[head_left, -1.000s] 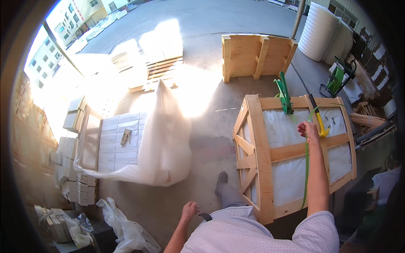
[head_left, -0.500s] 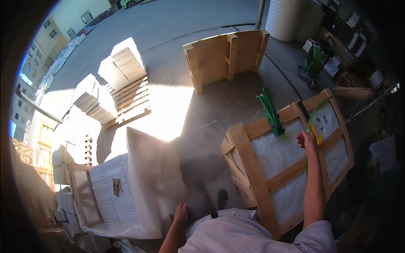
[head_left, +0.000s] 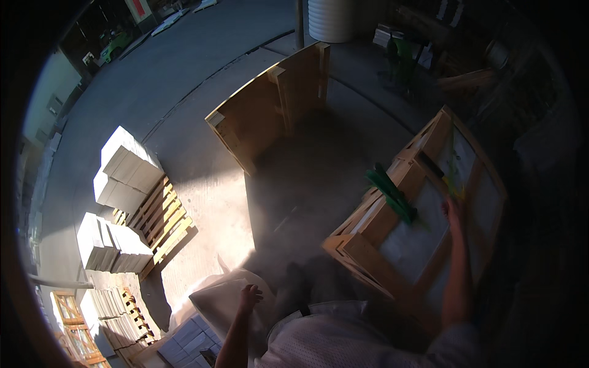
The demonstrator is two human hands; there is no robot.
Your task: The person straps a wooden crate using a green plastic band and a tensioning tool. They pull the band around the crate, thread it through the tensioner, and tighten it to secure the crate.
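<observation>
My right hand is over the wooden crate on my right, its fingers closed and slightly blurred at the green strap. Beside its fingertips lies a hand tool with a black handle and a yellow part; blur hides its exact kind. Farther left on the crate rests a green strapping tool. Low in the view, my left hand is held up in front of the pale plastic sheet, empty, with its fingers loosely apart.
A wooden panel stands upright ahead. To the left, white blocks are stacked on a wooden pallet. More slabs lie at lower left. A pole and a white ribbed tank stand at the back.
The view has swung to the right and dimmed. My left hand has risen from near my waist, and its fingers have loosened. My right hand stays over the crate by the strap.
</observation>
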